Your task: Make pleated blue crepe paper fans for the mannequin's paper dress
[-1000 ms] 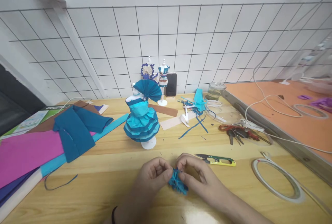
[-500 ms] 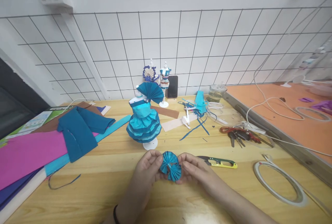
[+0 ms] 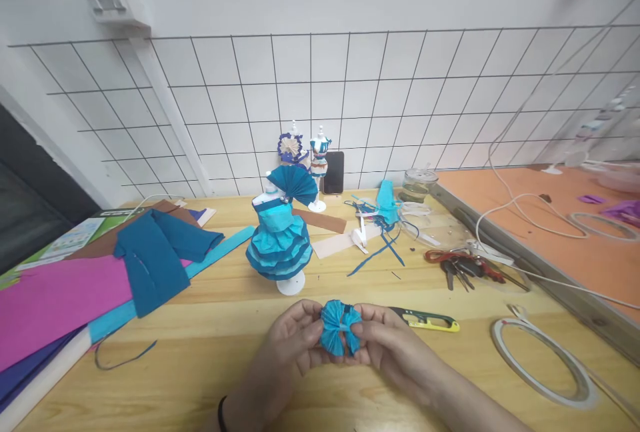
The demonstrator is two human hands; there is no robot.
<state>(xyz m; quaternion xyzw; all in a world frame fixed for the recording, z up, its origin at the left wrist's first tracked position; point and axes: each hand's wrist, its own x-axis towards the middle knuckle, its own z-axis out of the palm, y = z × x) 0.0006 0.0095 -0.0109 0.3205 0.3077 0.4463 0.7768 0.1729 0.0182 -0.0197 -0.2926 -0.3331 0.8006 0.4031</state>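
Between my two hands is a pleated blue paper rosette [image 3: 334,337], held low above the wooden table. My left hand [image 3: 296,337] pinches its left edge with the thumb on top, and my right hand [image 3: 384,337] grips the right edge the same way. Fingers hide part of its underside. Beyond it stands a small dress form in a tiered turquoise and dark blue paper dress [image 3: 278,245], with a dark blue pleated fan [image 3: 296,187] at its shoulder. Just past my right hand lie yellow and black thread snips [image 3: 431,323].
Folded coloured paper [image 3: 150,265] is piled at left. Two smaller dress forms and a phone [image 3: 333,173] stand at the back. Paper scraps [image 3: 387,202], a glass jar [image 3: 419,185], keys [image 3: 463,272] and a tape roll [image 3: 544,365] lie to the right, beside an orange surface [image 3: 550,212].
Both hands have shifted slightly right with the rosette, and it has been turned in the fingers, now showing a lighter blue side. My right thumb presses further onto it. The view has tilted slightly.
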